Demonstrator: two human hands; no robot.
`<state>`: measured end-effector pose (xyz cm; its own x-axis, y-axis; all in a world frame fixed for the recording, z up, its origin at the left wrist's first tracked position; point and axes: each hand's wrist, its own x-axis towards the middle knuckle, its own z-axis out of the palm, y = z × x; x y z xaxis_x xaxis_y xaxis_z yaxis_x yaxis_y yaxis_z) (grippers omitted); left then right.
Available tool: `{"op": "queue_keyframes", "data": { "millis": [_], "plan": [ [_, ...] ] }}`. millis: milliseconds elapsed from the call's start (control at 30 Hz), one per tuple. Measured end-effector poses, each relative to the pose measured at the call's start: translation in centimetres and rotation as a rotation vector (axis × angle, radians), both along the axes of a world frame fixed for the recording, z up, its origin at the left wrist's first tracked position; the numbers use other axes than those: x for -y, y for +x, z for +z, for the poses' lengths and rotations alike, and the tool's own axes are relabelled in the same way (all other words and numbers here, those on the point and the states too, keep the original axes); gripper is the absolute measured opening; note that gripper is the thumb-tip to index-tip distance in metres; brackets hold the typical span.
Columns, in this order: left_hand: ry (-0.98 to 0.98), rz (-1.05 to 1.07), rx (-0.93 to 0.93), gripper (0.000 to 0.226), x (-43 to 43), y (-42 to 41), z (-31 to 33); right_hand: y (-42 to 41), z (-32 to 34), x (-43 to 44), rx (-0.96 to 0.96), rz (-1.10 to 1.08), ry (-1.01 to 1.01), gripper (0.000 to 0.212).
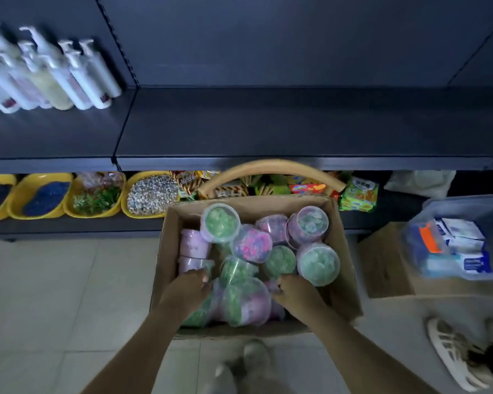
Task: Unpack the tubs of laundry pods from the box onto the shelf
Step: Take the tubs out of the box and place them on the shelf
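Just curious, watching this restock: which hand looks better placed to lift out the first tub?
Probably the left hand. Its fingers already touch the clear tub lying on its side at the box's near end. The right hand sits lower between tubs, its grip hidden.

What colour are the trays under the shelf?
Yellow. The trays sit in a row on the lower shelf, best seen in the head view.

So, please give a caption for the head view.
Both hands reach among pod tubs inside cardboard box below empty shelf.
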<state>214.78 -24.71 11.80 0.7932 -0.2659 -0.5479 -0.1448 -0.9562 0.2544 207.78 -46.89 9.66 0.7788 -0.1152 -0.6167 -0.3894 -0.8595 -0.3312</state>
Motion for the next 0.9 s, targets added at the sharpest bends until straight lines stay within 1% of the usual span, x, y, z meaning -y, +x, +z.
{"op": "queue_keyframes", "data": {
  "millis": [33,133,267,300,400,433,500,533,600,667,733,800,867,900],
  "plan": [
    [0.0,0.01,-0.022,0.029,-0.2,0.1,-0.8,-0.1,-0.9,-0.5,-0.008,-0.014,0.025,0.017],
    [-0.01,0.045,-0.075,0.025,-0.7,0.7,-2.8,0.4,-3.0,-2.0,-0.097,-0.17,0.083,0.034],
    [-0.038,0.063,-0.118,0.025,-1.1,2.2,-5.0,1.3,-4.9,-3.8,-0.199,-0.408,0.106,0.042],
    [-0.052,0.075,-0.143,0.024,-1.2,2.7,-5.5,1.3,-5.5,-4.3,-0.226,-0.433,0.099,0.042],
    [-0.081,0.125,-0.208,0.021,-1.9,4.7,-7.8,1.8,-7.0,-6.0,-0.315,-0.528,0.09,0.027],
    [-0.089,0.143,-0.223,0.019,-2.1,5.3,-8.4,2.1,-7.5,-6.4,-0.338,-0.52,0.077,0.028],
    [-0.112,0.15,-0.254,0.01,-2.1,6.4,-9.3,2.9,-7.9,-7.1,-0.338,-0.594,0.04,0.039],
    [-0.122,0.148,-0.268,0.011,-2.1,6.9,-9.7,3.3,-8.0,-7.4,-0.354,-0.69,0.047,0.046],
    [-0.126,0.116,-0.293,0.015,-2.1,7.6,-10.5,3.9,-8.7,-7.8,-0.447,-0.817,0.062,0.059],
    [-0.12,0.114,-0.311,0.02,-2.0,8.0,-11.2,4.0,-9.6,-7.8,-0.469,-0.976,0.107,0.071],
    [-0.122,0.121,-0.328,0.016,-2.1,8.3,-11.9,4.0,-10.2,-8.1,-0.494,-1.071,0.188,0.087],
    [-0.114,0.123,-0.327,0.014,-2.3,8.6,-12.2,3.1,-11.8,-8.3,-0.439,-1.207,0.324,0.107],
    [-0.11,0.117,-0.32,0.017,-2.7,9.1,-12.4,2.0,-13.1,-8.2,-0.35,-1.324,0.362,0.116],
    [-0.108,0.113,-0.319,0.016,-2.9,9.3,-12.4,1.9,-12.5,-8.3,-0.346,-1.347,0.379,0.118]
  ]
}}
